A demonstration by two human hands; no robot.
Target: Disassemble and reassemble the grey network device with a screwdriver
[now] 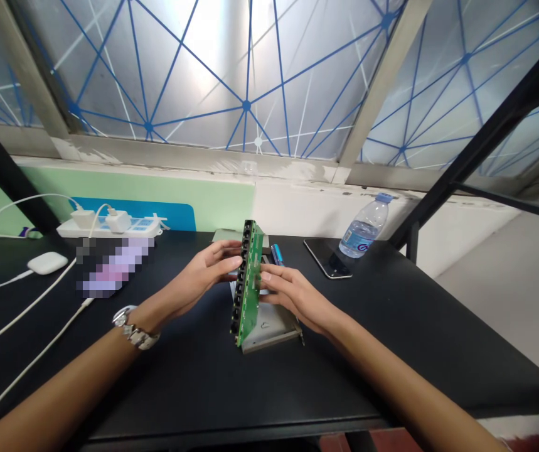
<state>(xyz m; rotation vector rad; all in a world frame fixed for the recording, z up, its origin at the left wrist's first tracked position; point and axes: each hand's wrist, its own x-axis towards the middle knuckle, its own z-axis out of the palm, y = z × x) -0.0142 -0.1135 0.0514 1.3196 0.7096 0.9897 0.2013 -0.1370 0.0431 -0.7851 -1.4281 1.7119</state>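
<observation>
A green circuit board [251, 285] with a row of black ports along its left edge stands on its side between my hands. My left hand [210, 270] grips it from the left, thumb at the ports and the other fingers partly behind it. On the other side, my right hand [292, 292] has its fingers against the green face. Below and behind the board lies a grey metal casing [273, 326], partly covered by the board and my right hand. A blue pen-like tool [277, 253] shows just beyond my right fingers.
At the right, a water bottle [366, 227] stands by a dark phone [328, 258]. A power strip [109, 227] with chargers sits at the back left. White cables [29, 370], a white earbud case [47, 263] and a blurred-out phone-like thing [116, 267] lie leftward on the black table [194, 389].
</observation>
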